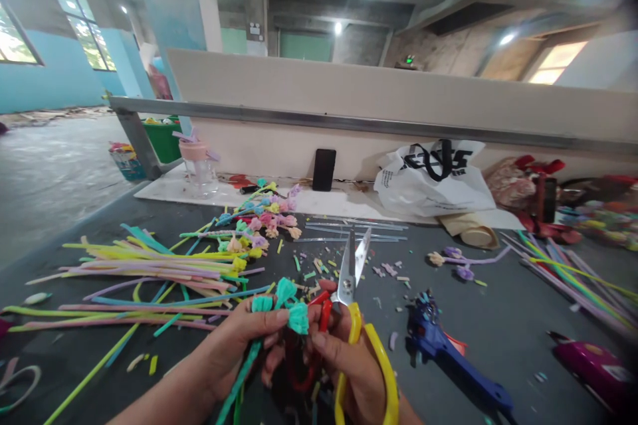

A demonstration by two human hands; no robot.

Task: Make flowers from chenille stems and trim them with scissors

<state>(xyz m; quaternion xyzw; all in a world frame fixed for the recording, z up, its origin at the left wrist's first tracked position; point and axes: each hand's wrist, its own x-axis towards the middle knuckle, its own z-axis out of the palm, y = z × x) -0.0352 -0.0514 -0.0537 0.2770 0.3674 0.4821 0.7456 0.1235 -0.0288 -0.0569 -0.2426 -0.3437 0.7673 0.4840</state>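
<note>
My left hand is closed on a teal pipe-cleaner flower, pinching it just below its puffy heads. Its fuzzy teal stem runs down toward the lower edge of the view. In my right hand are yellow-handled scissors, their blades pointing away from me and slightly apart. A red-handled tool sits between the two hands, by my right fingertips; its kind is partly hidden. The right fingertips are close to the teal heads, and I cannot tell whether they touch.
Loose pipe cleaners and finished flowers lie left. Clippings litter the dark table. On the right are a blue glue gun, a purple tool and more pipe cleaners. A phone, cup and white bag stand behind.
</note>
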